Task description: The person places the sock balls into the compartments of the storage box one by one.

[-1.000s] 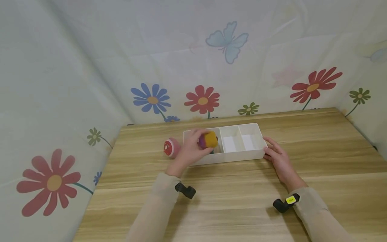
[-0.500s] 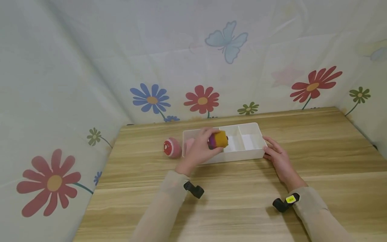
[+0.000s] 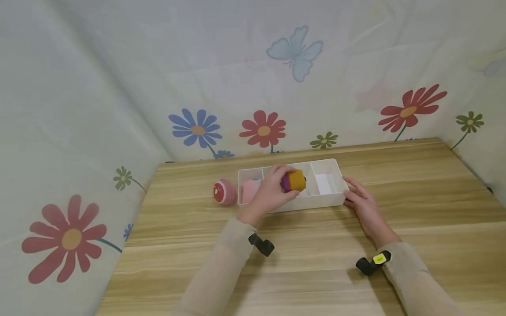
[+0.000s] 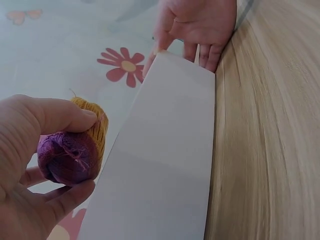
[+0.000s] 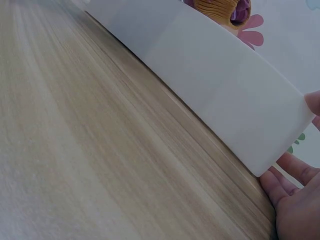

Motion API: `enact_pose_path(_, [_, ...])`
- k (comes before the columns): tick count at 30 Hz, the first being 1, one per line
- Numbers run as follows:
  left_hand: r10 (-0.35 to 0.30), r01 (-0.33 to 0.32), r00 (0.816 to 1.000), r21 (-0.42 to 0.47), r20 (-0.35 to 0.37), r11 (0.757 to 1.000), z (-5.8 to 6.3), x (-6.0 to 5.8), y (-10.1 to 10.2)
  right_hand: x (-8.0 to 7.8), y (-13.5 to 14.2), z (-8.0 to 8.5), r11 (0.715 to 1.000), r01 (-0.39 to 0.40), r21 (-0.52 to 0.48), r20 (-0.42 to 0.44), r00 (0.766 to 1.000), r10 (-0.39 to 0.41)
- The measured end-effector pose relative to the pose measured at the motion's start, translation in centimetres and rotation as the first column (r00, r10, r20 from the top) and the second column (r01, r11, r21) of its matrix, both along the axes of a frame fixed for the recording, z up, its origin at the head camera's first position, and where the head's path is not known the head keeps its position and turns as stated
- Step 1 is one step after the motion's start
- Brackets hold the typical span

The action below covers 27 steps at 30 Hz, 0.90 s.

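In the head view my left hand [image 3: 272,189] holds a yellow and purple ball of yarn [image 3: 296,180] over the middle of a long white divided box [image 3: 327,200]. The left wrist view shows the thumb on the yellow side of the ball [image 4: 75,150] and fingers under the purple part. My right hand [image 3: 365,213] stays at the box's right end, its extended fingertips touching the end wall and rim. A pink item [image 3: 250,190] lies in the leftmost compartment. My left hand partly hides the compartment beside it.
A pink ball with a red and white patch [image 3: 224,192] sits on the wooden table [image 3: 308,259], just left of the box. Behind the table hangs a pale sheet [image 3: 221,79] printed with flowers and a butterfly.
My left hand has carried the yarn ball rightward along the box, uncovering the pink item in the leftmost compartment. My right hand and the box have stayed in place.
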<state>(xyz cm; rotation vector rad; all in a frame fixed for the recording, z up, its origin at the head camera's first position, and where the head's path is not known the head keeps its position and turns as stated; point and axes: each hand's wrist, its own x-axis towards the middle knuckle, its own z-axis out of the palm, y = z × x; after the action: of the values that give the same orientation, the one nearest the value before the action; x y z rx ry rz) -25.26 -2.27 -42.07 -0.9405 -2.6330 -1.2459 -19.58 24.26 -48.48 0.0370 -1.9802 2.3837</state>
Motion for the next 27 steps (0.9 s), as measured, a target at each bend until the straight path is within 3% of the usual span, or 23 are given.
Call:
enact_pose_path(14, [-0.035, 0.036, 0.999, -0.011, 0.03, 0.999, -0.5, -0.4, 1.9, -0.2, 0.1, -0.3, 1.0, 0.006, 0.005, -0.009, 1.0, -0.006])
enact_pose_path(27, [-0.028, 0.03, 0.999, -0.046, 0.035, 0.999, -0.6, -1.1, 2.7, -0.1, 0.0, -0.2, 1.0, 0.011, 0.013, 0.01, 1.0, -0.011])
